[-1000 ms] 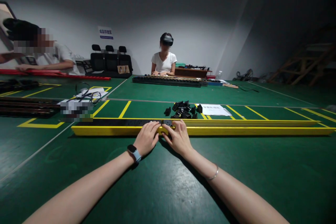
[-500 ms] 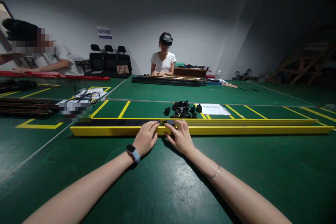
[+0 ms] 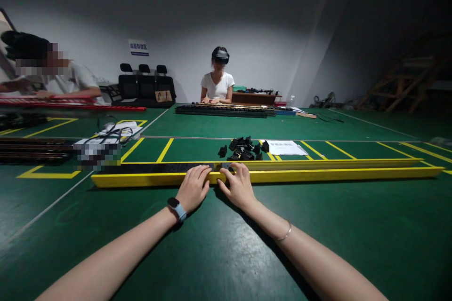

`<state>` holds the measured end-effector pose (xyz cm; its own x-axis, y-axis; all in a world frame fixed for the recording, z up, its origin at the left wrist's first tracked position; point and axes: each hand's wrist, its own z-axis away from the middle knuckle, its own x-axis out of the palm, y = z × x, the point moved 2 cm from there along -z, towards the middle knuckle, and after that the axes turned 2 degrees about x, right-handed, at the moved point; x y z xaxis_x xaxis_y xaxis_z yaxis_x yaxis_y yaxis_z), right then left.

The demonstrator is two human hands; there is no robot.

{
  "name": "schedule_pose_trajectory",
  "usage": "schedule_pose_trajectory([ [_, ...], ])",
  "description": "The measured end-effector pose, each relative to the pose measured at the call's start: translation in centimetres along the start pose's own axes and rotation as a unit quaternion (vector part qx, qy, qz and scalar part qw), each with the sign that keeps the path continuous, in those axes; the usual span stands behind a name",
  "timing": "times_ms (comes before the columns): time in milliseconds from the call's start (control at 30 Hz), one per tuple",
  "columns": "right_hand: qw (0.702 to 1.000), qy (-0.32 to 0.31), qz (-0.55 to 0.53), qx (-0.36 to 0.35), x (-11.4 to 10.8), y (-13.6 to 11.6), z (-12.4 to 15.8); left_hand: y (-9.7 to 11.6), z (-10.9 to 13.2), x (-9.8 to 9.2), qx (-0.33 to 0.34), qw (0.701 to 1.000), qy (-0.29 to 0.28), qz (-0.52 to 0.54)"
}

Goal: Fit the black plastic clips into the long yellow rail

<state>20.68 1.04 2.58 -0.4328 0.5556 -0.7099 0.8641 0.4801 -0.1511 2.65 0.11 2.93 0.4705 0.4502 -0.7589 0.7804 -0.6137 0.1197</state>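
A long yellow metal channel (image 3: 318,175) lies crosswise on the green table in front of me. Black socket modules (image 3: 158,168) fill its left part in a row. My left hand (image 3: 192,189) is closed over the near wall at the end of that row, its fingertips on the modules and its thumb outside. Just right of it, past a small gap, my right hand (image 3: 238,187) grips a black socket module (image 3: 226,166) inside the channel. The fingers partly hide that module. Several loose black modules (image 3: 243,149) are piled behind the channel.
A white paper sheet (image 3: 285,147) lies beside the pile. Cables and papers (image 3: 115,132) sit at left, near dark bars (image 3: 35,150). One person (image 3: 217,85) sits across the table behind black strips (image 3: 222,111); another person (image 3: 70,82) handles a red rail (image 3: 120,106) at far left.
The view has shifted slightly. Both hands stay at nearly the same place on the channel, and the right-hand module sits close to the row. The person at left has moved an arm.
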Motion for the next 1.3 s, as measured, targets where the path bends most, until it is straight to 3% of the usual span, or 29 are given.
schedule_pose_trajectory([
  [667, 1.000, -0.004, -0.001, 0.020, 0.08, 0.20, -0.22, 0.01, -0.02, -0.12, 0.002, 1.000, 0.005, 0.003],
  [1000, 0.998, 0.038, 0.037, 0.022, -0.27, -0.06, -0.16, -0.01, -0.07, -0.17, -0.014, 1.000, 0.022, -0.009],
  [1300, 0.999, 0.006, 0.044, 0.024, -0.17, -0.05, -0.21, -0.06, -0.10, -0.15, -0.013, 1.000, 0.019, -0.006],
])
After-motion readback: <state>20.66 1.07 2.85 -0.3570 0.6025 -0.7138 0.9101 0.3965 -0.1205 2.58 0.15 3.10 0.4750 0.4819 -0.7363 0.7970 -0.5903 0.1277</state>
